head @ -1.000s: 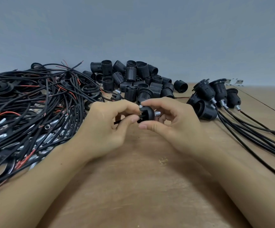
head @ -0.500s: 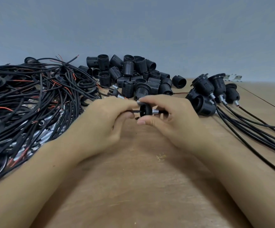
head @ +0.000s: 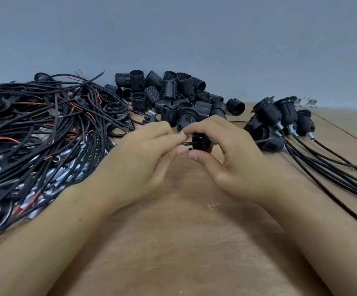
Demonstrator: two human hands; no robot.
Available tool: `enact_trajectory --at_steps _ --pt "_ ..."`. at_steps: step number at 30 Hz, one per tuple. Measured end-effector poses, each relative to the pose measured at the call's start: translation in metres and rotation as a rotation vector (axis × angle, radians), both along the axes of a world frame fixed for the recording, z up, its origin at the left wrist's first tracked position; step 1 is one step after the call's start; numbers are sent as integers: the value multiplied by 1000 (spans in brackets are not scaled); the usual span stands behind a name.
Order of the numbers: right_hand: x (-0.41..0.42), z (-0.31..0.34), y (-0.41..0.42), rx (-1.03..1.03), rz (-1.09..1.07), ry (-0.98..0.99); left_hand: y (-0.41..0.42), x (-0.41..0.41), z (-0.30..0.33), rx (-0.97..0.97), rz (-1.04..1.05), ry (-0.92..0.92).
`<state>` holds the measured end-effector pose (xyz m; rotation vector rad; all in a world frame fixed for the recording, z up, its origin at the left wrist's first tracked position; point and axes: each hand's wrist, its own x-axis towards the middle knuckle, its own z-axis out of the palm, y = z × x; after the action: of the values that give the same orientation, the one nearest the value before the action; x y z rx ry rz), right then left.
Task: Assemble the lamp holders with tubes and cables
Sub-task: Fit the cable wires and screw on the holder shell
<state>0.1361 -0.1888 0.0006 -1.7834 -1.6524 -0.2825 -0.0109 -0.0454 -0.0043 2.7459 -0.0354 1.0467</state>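
Note:
Above the middle of the wooden table (head: pixel 190 242), my right hand (head: pixel 230 159) pinches a small black lamp-holder cap (head: pixel 201 143) between thumb and fingers. A thin black cable (head: pixel 187 143) runs into the cap from the left, and my left hand (head: pixel 143 159) pinches that cable beside it. A silver metal tube end (head: pixel 182 132) shows at my fingertips just above the cable. The far side of the cap is hidden by my right fingers.
A tangle of black and red cables (head: pixel 41 133) with metal tubes and rings fills the left side. A heap of loose black threaded holder bodies (head: pixel 169 95) lies behind my hands. Assembled holders (head: pixel 280 118) with trailing cables (head: pixel 333 167) lie at the right.
Both hands stay together on the cap and cable. The cap has turned from facing the camera to edge-on, and my fingertips have closed in over its top.

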Motion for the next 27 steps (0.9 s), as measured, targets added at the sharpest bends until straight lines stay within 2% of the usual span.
enact_trajectory --at_steps 4,8,15,21,27 --pt "12 9 -7 47 -107 29 13 -3 4 -50 102 -91" --pt "14 13 -12 102 -147 -63 27 -5 5 -55 71 -161" --pt "-10 -6 4 -130 -14 -66 11 2 -8 11 -86 14" --pt "1 -14 11 -76 32 367 15 5 -10 -197 -40 -72" --pt "-3 -18 12 -88 104 587 14 9 -12 -270 12 -134"
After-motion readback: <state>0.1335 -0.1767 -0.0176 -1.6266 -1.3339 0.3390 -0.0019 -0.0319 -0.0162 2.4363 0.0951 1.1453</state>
